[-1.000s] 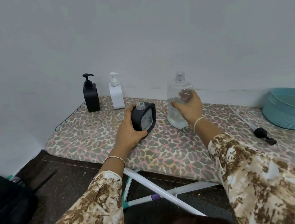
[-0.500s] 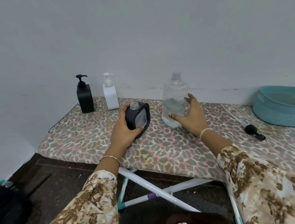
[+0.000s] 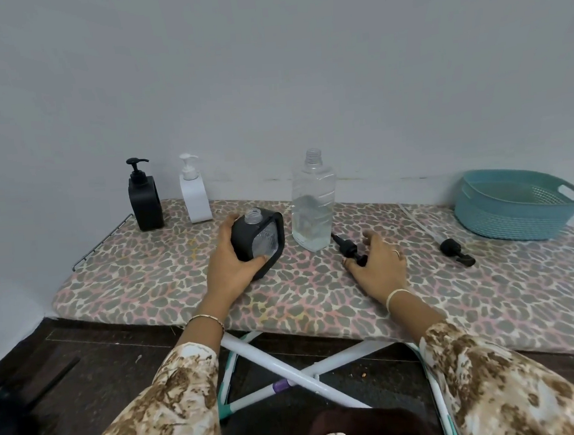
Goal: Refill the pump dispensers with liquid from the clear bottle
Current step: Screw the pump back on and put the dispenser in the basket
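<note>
Left hand (image 3: 229,266) grips the tilted black dispenser (image 3: 258,240). The pump head (image 3: 348,248) lies under the right hand (image 3: 380,265), grasp unclear. Level the dispenser before threading.

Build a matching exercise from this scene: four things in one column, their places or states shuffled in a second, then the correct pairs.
Things
1. clear bottle
2. black dispenser with a clear front
3. white dispenser
4. teal basket

Places or states
A. at the far right of the ironing board
B. tilted, gripped by the left hand, neck open
C. upright, uncapped, partly full of liquid
D. upright at the back, pump fitted

Pairs: 1-C, 2-B, 3-D, 4-A
</note>
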Motion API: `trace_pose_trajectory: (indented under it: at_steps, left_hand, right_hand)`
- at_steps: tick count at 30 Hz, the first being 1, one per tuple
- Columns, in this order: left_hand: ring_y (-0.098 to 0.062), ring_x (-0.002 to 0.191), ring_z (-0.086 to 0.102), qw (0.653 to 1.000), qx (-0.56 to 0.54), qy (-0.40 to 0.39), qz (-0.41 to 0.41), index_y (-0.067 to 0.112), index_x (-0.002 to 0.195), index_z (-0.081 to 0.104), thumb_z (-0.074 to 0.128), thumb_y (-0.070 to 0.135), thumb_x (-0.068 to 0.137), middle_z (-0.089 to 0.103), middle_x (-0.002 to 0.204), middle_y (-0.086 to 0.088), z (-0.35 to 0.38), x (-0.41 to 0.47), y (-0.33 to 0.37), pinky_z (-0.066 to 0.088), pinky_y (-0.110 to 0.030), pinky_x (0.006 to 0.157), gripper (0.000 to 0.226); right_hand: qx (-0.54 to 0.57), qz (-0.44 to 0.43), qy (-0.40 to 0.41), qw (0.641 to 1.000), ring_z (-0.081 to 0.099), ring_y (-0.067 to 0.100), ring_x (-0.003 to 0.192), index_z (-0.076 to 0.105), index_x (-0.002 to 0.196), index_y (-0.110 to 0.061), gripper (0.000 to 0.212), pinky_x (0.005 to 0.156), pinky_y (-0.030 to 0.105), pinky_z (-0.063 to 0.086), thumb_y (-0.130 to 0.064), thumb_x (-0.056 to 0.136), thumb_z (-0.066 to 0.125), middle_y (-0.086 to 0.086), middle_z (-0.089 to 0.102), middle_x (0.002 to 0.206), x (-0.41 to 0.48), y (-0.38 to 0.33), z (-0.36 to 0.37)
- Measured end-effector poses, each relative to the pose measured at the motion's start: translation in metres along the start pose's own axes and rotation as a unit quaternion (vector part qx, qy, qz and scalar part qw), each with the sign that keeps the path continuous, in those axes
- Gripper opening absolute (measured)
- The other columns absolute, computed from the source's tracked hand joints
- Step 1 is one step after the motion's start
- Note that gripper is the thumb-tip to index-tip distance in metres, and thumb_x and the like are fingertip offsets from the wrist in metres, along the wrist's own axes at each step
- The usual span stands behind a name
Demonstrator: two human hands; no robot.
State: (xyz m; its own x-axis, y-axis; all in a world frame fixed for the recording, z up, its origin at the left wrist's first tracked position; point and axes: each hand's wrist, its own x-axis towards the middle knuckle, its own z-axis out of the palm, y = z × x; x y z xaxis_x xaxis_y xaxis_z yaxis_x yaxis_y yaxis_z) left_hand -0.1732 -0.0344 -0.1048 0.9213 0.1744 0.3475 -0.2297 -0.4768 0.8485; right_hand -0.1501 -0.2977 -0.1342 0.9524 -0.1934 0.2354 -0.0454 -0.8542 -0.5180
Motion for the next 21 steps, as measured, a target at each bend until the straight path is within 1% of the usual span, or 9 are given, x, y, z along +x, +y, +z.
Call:
trace_pose_trajectory:
  at_steps: [2, 4, 7, 9, 13, 17, 21]
  left_hand:
    - [-0.011, 0.1, 0.06, 1.0, -0.007, -0.015, 0.003, 0.034, 0.137, 0.036, 0.081, 0.014, 0.069, 0.056, 0.117, 0.01, 0.005, -0.003, 0.003, 0.052, -0.027, 0.085, 0.083]
    - [-0.011, 0.099, 0.06, 0.999, -0.013, -0.033, -0.008, 0.03, 0.133, 0.037, 0.082, 0.014, 0.069, 0.056, 0.111, 0.01, 0.011, -0.006, 0.006, 0.05, -0.026, 0.083, 0.08]
    - [-0.006, 0.096, 0.06, 0.998, -0.025, -0.057, -0.017, 0.027, 0.125, 0.042, 0.084, 0.012, 0.069, 0.059, 0.107, 0.011, 0.019, -0.008, 0.011, 0.047, -0.015, 0.078, 0.071]
    - [-0.001, 0.095, 0.059, 0.997, -0.031, -0.068, -0.021, 0.026, 0.119, 0.045, 0.084, 0.01, 0.069, 0.059, 0.105, 0.013, 0.025, -0.009, 0.014, 0.046, -0.01, 0.073, 0.065]
    - [-0.003, 0.097, 0.061, 0.994, -0.05, -0.088, -0.029, 0.024, 0.116, 0.049, 0.086, 0.011, 0.067, 0.062, 0.106, 0.012, 0.035, -0.009, 0.018, 0.048, -0.016, 0.078, 0.062]
    - [-0.003, 0.099, 0.061, 0.993, -0.067, -0.096, -0.031, 0.025, 0.112, 0.049, 0.087, 0.009, 0.067, 0.062, 0.108, 0.009, 0.039, -0.009, 0.018, 0.05, -0.017, 0.081, 0.061]
    - [-0.009, 0.103, 0.062, 0.992, -0.083, -0.092, -0.038, 0.027, 0.11, 0.05, 0.087, 0.008, 0.066, 0.063, 0.111, 0.006, 0.039, -0.01, 0.015, 0.052, -0.026, 0.088, 0.061]
  right_hand:
    - [-0.01, -0.016, 0.004, 1.0, 0.049, 0.024, 0.124, 0.037, 0.141, -0.028, 0.061, 0.112, 0.049, 0.022, -0.043, 0.086, 0.06, 0.0, 0.059, 0.128, -0.003, 0.0, 0.003]
    - [-0.054, -0.041, 0.005, 0.998, 0.048, 0.025, 0.124, 0.034, 0.143, -0.033, 0.058, 0.112, 0.049, 0.02, -0.041, 0.09, 0.054, 0.001, 0.059, 0.128, -0.004, 0.0, 0.004]
    - [-0.114, -0.061, 0.002, 0.992, 0.046, 0.027, 0.126, 0.034, 0.142, -0.034, 0.053, 0.112, 0.05, 0.017, -0.044, 0.092, 0.048, 0.004, 0.058, 0.13, -0.004, -0.003, 0.005]
    - [-0.135, -0.064, 0.012, 0.989, 0.049, 0.027, 0.122, 0.039, 0.138, -0.033, 0.049, 0.111, 0.049, 0.021, -0.046, 0.092, 0.049, 0.003, 0.06, 0.127, -0.004, -0.005, 0.005]
    - [-0.164, -0.076, 0.05, 0.982, 0.056, 0.026, 0.109, 0.05, 0.128, -0.031, 0.041, 0.103, 0.043, 0.029, -0.048, 0.091, 0.051, 0.001, 0.067, 0.112, -0.003, -0.008, 0.005]
    - [-0.141, -0.056, 0.067, 0.986, 0.059, 0.024, 0.102, 0.054, 0.121, -0.03, 0.04, 0.099, 0.043, 0.029, -0.051, 0.086, 0.055, -0.002, 0.069, 0.102, -0.002, -0.008, 0.006]
    - [-0.048, -0.019, 0.103, 0.993, 0.058, 0.022, 0.1, 0.059, 0.109, -0.028, 0.037, 0.097, 0.043, 0.03, -0.054, 0.083, 0.056, -0.004, 0.069, 0.097, -0.003, -0.005, 0.003]
